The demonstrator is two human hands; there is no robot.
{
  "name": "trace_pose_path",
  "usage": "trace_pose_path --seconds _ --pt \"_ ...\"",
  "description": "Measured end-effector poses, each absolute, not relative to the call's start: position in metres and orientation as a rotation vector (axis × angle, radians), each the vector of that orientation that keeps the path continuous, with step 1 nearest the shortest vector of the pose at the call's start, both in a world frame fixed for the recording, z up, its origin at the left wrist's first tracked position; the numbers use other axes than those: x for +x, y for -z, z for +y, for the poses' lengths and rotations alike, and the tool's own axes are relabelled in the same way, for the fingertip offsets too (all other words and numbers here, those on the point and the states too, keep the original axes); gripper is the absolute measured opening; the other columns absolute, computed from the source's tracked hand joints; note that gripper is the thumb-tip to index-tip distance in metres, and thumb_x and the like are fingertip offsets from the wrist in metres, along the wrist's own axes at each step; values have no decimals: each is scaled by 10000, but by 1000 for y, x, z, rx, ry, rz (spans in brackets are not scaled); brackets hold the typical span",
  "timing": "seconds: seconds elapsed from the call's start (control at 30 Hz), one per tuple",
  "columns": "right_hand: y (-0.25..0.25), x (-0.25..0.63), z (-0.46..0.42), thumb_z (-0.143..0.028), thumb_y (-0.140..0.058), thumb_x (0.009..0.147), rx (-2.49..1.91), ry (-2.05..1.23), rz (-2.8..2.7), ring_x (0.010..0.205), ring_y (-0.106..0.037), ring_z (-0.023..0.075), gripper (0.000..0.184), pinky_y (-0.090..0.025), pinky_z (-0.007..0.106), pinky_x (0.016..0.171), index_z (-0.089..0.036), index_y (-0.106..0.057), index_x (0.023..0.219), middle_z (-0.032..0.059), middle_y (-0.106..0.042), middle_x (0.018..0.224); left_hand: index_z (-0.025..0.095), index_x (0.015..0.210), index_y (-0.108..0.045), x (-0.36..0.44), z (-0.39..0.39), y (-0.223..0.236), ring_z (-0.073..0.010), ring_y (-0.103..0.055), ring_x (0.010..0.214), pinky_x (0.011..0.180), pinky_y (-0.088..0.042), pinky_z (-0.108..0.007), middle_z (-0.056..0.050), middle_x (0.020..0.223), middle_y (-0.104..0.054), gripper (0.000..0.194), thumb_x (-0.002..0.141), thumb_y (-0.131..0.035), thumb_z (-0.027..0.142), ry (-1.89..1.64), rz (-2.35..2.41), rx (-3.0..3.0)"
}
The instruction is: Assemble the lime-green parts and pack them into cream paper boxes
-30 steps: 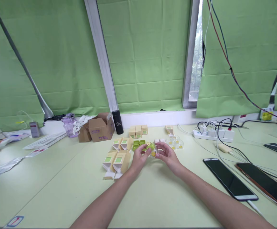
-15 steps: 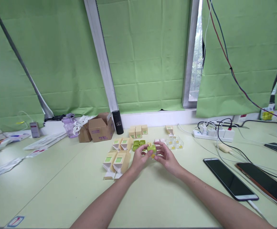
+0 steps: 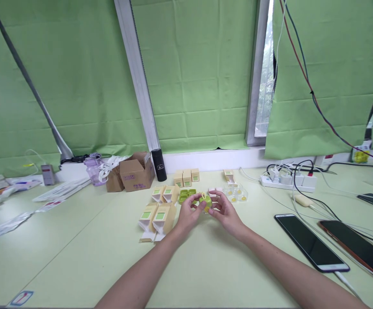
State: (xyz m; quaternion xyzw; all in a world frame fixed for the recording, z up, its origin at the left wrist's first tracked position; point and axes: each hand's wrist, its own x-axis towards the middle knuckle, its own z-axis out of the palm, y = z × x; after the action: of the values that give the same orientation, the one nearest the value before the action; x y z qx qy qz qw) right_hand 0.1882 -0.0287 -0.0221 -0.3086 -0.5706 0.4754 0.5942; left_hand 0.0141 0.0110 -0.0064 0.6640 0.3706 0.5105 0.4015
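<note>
Green-topped piece (image 3: 206,202) | between the two hands over the surface (image 3: 202,266) | left hand (image 3: 188,213) and right hand (image 3: 227,213) both grasping it with fingertips | I judge its top nearly seated | remaining: green pieces (image 3: 183,196), clear cups (image 3: 238,194), lying apart, unjoined

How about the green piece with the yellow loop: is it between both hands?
Yes, the green piece sits between the left hand and the right hand.

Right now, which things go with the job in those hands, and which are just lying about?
Seem part of it: held green thing, green pieces, clear pieces, small cartons.
Just lying about, I think: black bottle, brown cardboard box, phones, power strip.
</note>
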Motion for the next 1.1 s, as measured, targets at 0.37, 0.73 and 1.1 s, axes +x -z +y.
trace_pose_path --seconds 0.37,0.73,1.1 --pt "16 188 -30 -483 -775 863 -671 -1069 -1338 997 -659 220 459 -536 400 939 -320 -578 1245 53 -651 1187 241 1237 -632 11 0 5 -269 -617 1175 913 -486 -363 -110 1273 -668 423 864 -749 403 -1375 811 1862" --pt "10 190 -28 -493 -825 813 -651 -1098 -1268 972 -680 228 432 -540 436 964 -304 -654 1161 30 -703 1035 241 1185 -691 15 1 6 -267 -627 1123 890 -477 -369 -112 1212 -693 359 868 -756 397 -1418 919 1908" --pt "14 192 -26 -426 -836 770 -489 -1460 -902 976 -769 322 564 -530 523 941 -306 -583 1260 58 -790 992 215 1245 -600 17 -8 -1 -244 -675 1089 933 -506 -372 -107 1124 -711 346 957 -637 402 -1448 787 1804"
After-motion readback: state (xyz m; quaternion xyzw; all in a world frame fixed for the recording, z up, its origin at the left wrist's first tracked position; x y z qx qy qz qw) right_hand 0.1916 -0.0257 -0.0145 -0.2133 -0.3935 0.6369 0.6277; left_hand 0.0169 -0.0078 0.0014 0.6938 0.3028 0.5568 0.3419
